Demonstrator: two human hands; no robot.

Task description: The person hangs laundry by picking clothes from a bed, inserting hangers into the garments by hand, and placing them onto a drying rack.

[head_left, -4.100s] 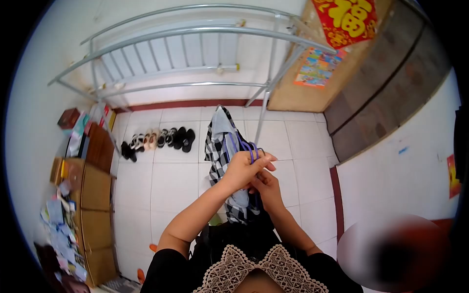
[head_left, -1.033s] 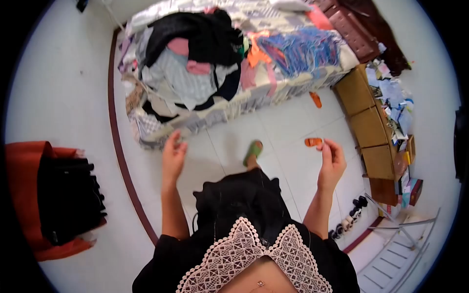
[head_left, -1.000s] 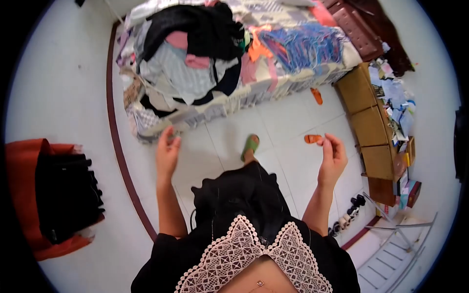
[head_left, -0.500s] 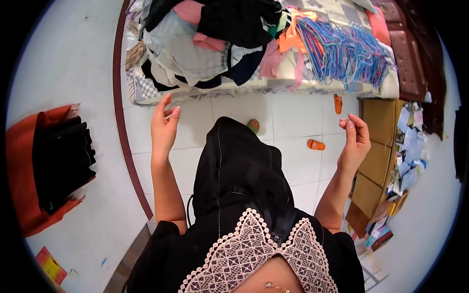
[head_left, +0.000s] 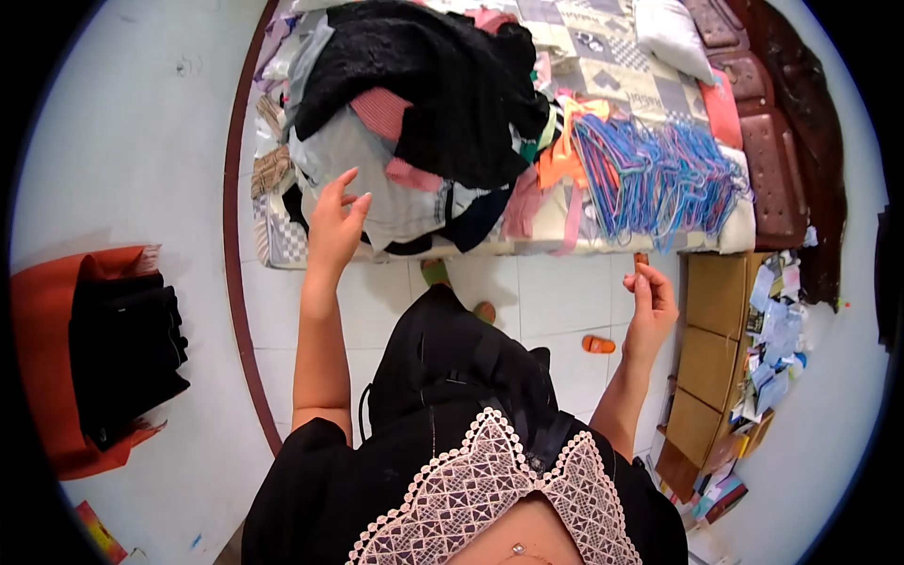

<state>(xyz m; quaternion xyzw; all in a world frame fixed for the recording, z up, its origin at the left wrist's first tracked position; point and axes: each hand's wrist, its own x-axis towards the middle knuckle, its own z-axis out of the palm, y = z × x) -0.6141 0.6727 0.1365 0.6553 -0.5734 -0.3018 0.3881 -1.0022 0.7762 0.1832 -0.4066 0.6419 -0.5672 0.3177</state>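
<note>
My left hand [head_left: 337, 221] is raised with its fingers apart and nothing in it, in front of the near edge of a heap of clothes. The heap on the bed holds a black fuzzy garment [head_left: 424, 89], a light grey garment [head_left: 391, 212] and a pink ribbed piece [head_left: 381, 113]. My right hand [head_left: 652, 301] hangs empty over the floor with its fingers loosely curled and apart, near the bed's front edge. Beyond it, a pile of blue, purple and pink hangers [head_left: 659, 179] lies on the bed beside an orange cloth [head_left: 562, 158].
A brown cabinet [head_left: 711, 344] with papers on top stands at the right. One orange slipper [head_left: 598, 345] lies on the tiled floor [head_left: 556, 301]. Black clothing on a red-orange cloth [head_left: 38, 367] hangs at the left wall. A white pillow [head_left: 673, 38] rests on the bed.
The hangers and dark checked garment held earlier are out of my hands. The view has turned from the metal frame to the bed, which is now closer, with my left hand nearer the clothes.
</note>
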